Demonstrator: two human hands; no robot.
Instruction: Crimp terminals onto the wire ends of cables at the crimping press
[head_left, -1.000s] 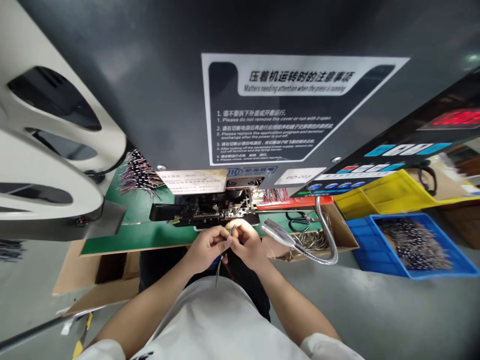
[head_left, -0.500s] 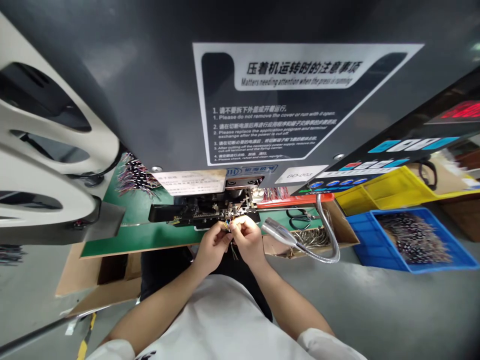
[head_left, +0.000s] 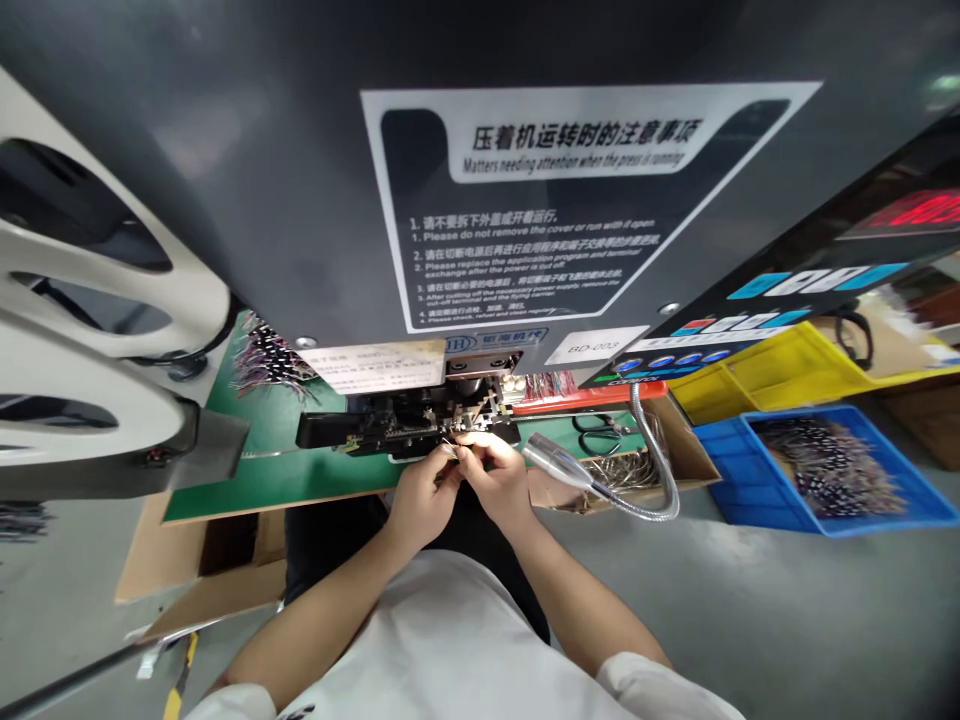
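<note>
My left hand (head_left: 424, 497) and my right hand (head_left: 495, 483) meet just in front of the black terminal crimping applicator (head_left: 405, 420). Both pinch a small bundle of thin coloured wires (head_left: 450, 452), whose tips reach towards the applicator's metal parts. My fingers hide most of the bundle. The hands sit at the front edge of the green work mat (head_left: 277, 480), below the press's dark housing (head_left: 225, 200), which carries a white-bordered warning label (head_left: 517, 210).
A spray of multicoloured crimped wires (head_left: 270, 360) lies on the mat at left. To the right are black-handled scissors (head_left: 598, 435), a gooseneck lamp (head_left: 559, 462), a cardboard box (head_left: 675, 460), a yellow crate (head_left: 742, 385) and a blue crate of wires (head_left: 825, 470). A white machine casing (head_left: 75, 290) looms at left.
Both hands have moved up towards the applicator, and the wire ends no longer hang below them. The whole view has shifted slightly as my head moved.
</note>
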